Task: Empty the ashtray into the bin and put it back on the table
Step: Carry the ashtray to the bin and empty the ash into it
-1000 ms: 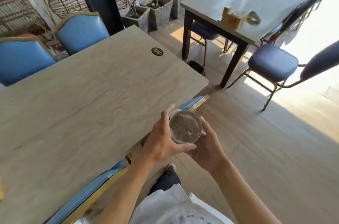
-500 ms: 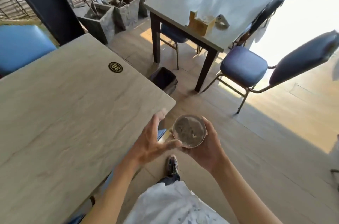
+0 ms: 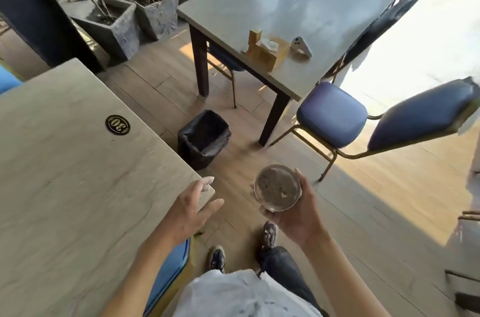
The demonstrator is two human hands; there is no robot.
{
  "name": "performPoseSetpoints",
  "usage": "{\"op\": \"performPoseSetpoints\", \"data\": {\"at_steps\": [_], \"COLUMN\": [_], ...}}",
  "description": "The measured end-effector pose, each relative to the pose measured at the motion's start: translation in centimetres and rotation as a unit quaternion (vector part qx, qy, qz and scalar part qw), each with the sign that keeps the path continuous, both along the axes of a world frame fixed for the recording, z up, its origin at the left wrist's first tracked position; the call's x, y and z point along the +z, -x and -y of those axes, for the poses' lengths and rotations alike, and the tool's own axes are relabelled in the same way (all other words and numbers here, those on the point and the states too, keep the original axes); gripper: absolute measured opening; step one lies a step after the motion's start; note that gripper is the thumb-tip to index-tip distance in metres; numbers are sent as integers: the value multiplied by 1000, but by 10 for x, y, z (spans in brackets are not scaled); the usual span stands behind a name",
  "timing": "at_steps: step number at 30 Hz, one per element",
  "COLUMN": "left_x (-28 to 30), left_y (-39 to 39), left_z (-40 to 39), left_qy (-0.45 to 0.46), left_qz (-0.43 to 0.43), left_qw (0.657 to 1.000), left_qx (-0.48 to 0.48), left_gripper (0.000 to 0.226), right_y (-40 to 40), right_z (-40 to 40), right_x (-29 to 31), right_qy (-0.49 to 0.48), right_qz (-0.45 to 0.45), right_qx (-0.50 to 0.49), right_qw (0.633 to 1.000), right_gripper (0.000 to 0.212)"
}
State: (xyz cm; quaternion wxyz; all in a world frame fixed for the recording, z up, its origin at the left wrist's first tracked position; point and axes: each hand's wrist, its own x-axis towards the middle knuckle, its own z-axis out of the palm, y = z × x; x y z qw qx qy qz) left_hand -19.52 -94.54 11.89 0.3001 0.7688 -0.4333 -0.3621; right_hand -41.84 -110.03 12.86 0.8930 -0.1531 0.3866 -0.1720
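Note:
A round glass ashtray full of grey ash sits upright in my right hand, held from below and the right, over the wooden floor. My left hand is apart from it, fingers spread, over the corner of the pale wooden table marked with a black number disc. A small square bin lined with a black bag stands open on the floor beside the table's far corner, ahead and to the left of the ashtray.
A second grey table with a wooden napkin box stands beyond the bin. Blue padded chairs sit to the right, another blue chair under my left arm. Stone planters line the back left.
My left hand has let go of the ashtray and drawn back to the table corner. The right hand carries the ashtray alone. The view has swung right, bringing the bin fully into sight.

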Motion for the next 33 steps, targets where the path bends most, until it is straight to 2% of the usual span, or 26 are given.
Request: {"op": "performPoseSetpoints", "data": {"at_steps": [5,10,15,17,21,24,30,33], "left_x": [-27,-33,-35,-38,-41,-51,-91,-119], "left_y": [-2,8,11,7,-11,-35,-106,-139], "left_z": [58,119,172,183,196,202,225,237], "left_qy": [-40,-79,-82,-88,-117,-142,-180,-207], "left_qz": [35,19,4,7,1,-15,-29,-67], "left_qw": [998,993,985,980,973,965,954,945], "left_qx": [32,88,153,178,198,220,237,244], "left_gripper": [61,65,56,56,53,54,56,55], "right_y": [-12,-29,-57,-75,-119,-157,-241,-278], "right_z": [89,179,251,270,298,311,331,344], "right_x": [-19,-19,-23,-25,-30,-44,-71,-91], "right_qy": [-7,-6,-18,-4,-11,-38,-27,-47], "right_qz": [9,7,9,0,-6,-24,-55,-79], "right_qx": [50,95,160,204,230,245,302,311], "right_qw": [999,995,987,979,973,968,951,946], "right_gripper": [76,79,84,81,58,57,53,55]}}
